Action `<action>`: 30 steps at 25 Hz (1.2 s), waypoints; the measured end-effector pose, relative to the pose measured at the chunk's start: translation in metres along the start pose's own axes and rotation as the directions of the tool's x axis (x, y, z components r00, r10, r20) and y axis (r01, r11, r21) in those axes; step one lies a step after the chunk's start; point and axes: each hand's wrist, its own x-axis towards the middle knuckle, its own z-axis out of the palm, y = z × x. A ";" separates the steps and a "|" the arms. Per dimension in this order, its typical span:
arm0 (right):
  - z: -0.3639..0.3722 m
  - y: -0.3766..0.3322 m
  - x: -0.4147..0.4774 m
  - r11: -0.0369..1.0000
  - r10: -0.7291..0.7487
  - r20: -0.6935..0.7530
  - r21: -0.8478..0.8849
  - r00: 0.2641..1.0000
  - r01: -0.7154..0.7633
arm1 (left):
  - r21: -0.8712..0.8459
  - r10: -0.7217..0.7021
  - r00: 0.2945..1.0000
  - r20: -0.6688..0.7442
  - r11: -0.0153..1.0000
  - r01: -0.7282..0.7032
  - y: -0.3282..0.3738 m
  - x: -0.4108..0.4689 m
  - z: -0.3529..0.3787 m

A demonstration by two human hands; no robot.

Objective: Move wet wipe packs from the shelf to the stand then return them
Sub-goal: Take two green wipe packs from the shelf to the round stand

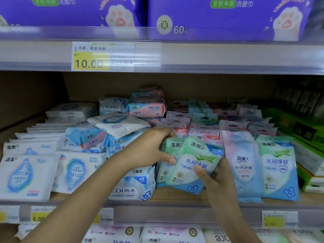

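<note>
A small green-and-blue wet wipe pack (194, 162) is tilted at the front of the middle shelf (175, 206). My right hand (213, 178) pinches its lower right corner. My left hand (150, 148) reaches in from the left, thumb on the pack's left edge and fingers curled over the top of a second green pack (171, 149) just behind it. More packs of the same kind stand to the right: a pink-and-blue one (242, 165) and a green one (277, 165). No stand is in view.
Larger white and blue wipe packs (26, 174) are stacked on the left, with a heap (114, 127) of loose ones behind my left hand. Green boxes (308, 137) fill the far right. Purple tissue boxes (219, 18) sit on the shelf above. Price tags (90, 57) line the rails.
</note>
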 end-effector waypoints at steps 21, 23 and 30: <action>-0.038 -0.043 -0.052 0.944 0.017 0.390 0.296 0.921 -0.143 | -0.924 -0.574 0.778 -0.258 0.381 -0.025 0.041 -0.150 0.033; -0.021 -0.027 -0.063 0.944 0.054 0.525 0.251 0.849 -0.215 | -0.935 -0.697 0.667 -0.264 0.355 0.001 0.039 -0.195 0.050; 0.042 0.018 -0.145 0.909 0.180 0.898 0.005 0.401 -0.417 | -0.960 -0.954 0.124 -0.275 0.279 0.018 0.088 -0.343 0.107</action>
